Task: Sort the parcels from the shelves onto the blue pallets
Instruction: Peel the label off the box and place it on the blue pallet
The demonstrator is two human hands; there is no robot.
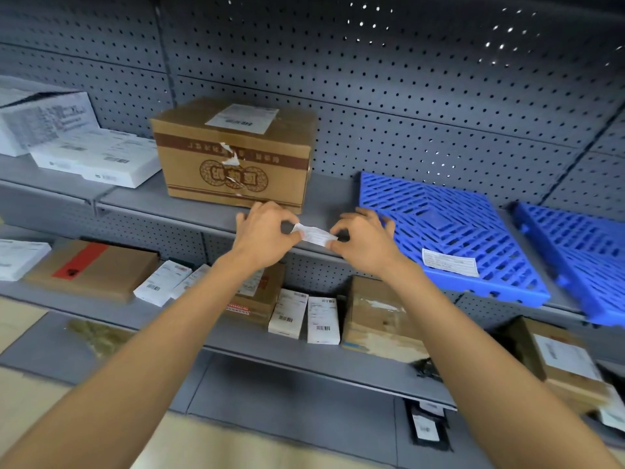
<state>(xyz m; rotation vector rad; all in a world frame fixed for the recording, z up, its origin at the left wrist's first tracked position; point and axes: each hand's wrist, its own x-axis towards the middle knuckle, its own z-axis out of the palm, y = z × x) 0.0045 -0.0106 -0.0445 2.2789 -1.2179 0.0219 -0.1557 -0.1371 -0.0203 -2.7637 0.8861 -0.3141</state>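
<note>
My left hand (263, 233) and my right hand (363, 238) pinch the two ends of a small white paper slip (315, 235), held in front of the top shelf's edge. Just behind my hands stands a brown cardboard box (233, 154) with a white label on top and torn tape on its front. A blue slatted pallet (446, 228) lies on the shelf to the right, with a white label stuck near its front. A second blue pallet (581, 252) lies further right, partly cut off.
White parcels (77, 147) are stacked at the left of the top grey shelf (142, 201). The shelf below carries a flat brown parcel (91, 269), small white boxes (304, 316) and brown cartons (378, 316). A grey pegboard wall (372, 79) backs the shelves.
</note>
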